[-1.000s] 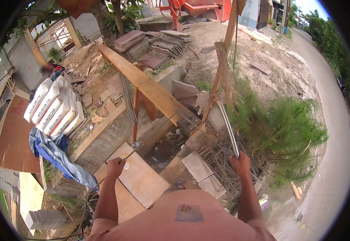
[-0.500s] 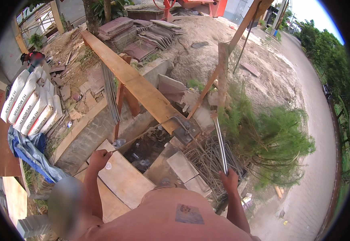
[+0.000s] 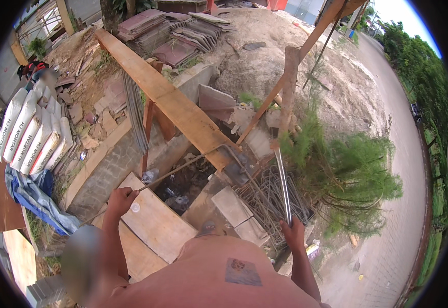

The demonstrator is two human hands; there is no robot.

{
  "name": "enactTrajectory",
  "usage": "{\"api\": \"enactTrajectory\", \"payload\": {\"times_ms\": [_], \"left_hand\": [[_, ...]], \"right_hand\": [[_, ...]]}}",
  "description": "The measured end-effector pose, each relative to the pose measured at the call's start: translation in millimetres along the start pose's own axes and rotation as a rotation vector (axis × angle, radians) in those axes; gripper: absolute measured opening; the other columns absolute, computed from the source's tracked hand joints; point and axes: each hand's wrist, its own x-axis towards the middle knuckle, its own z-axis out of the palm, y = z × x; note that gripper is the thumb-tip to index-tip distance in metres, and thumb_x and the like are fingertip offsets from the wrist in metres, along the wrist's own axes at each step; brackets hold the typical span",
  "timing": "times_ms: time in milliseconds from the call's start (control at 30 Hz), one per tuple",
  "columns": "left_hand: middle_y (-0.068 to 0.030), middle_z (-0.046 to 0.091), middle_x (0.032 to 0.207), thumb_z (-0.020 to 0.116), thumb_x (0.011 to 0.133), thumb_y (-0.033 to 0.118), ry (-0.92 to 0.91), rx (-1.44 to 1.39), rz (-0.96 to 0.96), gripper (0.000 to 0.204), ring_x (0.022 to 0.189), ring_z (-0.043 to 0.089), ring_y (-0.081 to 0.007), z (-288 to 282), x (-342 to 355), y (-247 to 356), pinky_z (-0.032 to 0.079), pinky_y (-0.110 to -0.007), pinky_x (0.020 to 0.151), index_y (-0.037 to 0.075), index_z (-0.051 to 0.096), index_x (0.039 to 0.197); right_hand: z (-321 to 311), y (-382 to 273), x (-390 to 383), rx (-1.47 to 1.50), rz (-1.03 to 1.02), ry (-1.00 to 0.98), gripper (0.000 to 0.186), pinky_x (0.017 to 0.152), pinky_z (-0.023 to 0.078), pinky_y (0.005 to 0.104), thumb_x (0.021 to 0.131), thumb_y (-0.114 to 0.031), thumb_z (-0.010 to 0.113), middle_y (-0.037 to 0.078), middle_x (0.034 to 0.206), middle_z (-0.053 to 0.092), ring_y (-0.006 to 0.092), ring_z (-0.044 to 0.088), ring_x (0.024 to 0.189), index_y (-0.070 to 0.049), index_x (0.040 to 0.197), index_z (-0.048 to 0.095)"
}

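Note:
My left hand [image 3: 121,201] is closed on a thin steel rod [image 3: 173,169], which runs up to a dark metal bending plate [image 3: 235,174] at the near end of a long wooden plank [image 3: 162,95]. My right hand [image 3: 293,229] is closed round a long silver metal pipe [image 3: 283,182], whose upper end lies near an upright wooden post [image 3: 289,92]. Beside the pipe lies a pile of bent steel bars [image 3: 260,205]. Below the plank is a dark pit with litter [image 3: 180,192]; pale boards [image 3: 157,226] lie by my left hand.
Mortar sacks [image 3: 31,131] and a blue tarp [image 3: 31,192] are at left; stacked tiles [image 3: 157,36] stand behind the plank. A leafy branch [image 3: 347,185] spreads at right beside the paved road [image 3: 404,215]. A dirt mound [image 3: 255,56] rises behind. A blurred shape fills the lower left.
The view has shifted, so the scene sits farther left. My right hand and the pipe appear lower and slightly nearer my body. Both hands keep their grips.

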Motion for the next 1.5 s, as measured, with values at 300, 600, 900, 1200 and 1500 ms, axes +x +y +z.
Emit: {"api": "enactTrajectory", "payload": {"times_ms": [300,600,900,1200,1500], "left_hand": [[-0.0202,0.049,0.055,0.065,0.085,0.034,-0.002,-0.022,-0.004,0.041,0.048,0.047,-0.0328,4,7,-3,0.038,-0.042,0.050,-0.001,0.057,0.066],[-0.0183,0.048,0.053,0.067,0.084,0.033,-0.021,-0.077,-0.024,0.041,0.046,0.044,-0.0274,12,8,-11,0.035,-0.042,0.049,-0.002,0.056,0.064],[-0.0184,0.049,0.053,0.066,0.085,0.034,0.008,0.000,-0.008,0.043,0.046,0.045,-0.0298,14,6,-13,0.035,-0.042,0.049,-0.001,0.055,0.063],[-0.0189,0.049,0.054,0.065,0.085,0.034,0.008,-0.008,-0.006,0.043,0.047,0.047,-0.0303,14,10,-17,0.036,-0.043,0.049,-0.001,0.055,0.063],[-0.0187,0.050,0.055,0.065,0.085,0.035,-0.012,-0.032,-0.029,0.044,0.048,0.048,-0.0314,14,8,-10,0.037,-0.043,0.050,-0.001,0.054,0.063]], "right_hand": [[3,-2,1,0.042,0.003,-0.006,0.026,0.053,0.044,0.0327,0.083,-0.022,0.069,0.008,0.062,0.059,0.0155,0.057,0.056,0.000,0.080,0.056],[2,-8,-4,0.001,-0.051,0.058,0.031,0.051,0.040,0.0353,0.082,-0.023,0.071,0.010,0.059,0.053,0.0168,0.049,0.054,0.000,0.076,0.051],[2,-14,-4,-0.028,-0.018,0.061,0.034,0.051,0.039,0.0377,0.081,-0.026,0.071,0.011,0.059,0.051,0.0189,0.046,0.053,0.001,0.074,0.050],[3,-15,0,-0.033,-0.023,0.052,0.032,0.051,0.041,0.0365,0.082,-0.026,0.070,0.011,0.058,0.054,0.0186,0.052,0.053,0.001,0.075,0.053],[0,-14,0,-0.027,-0.005,0.010,0.029,0.051,0.041,0.0361,0.083,-0.023,0.070,0.009,0.059,0.055,0.0174,0.052,0.053,0.001,0.078,0.055]]}}
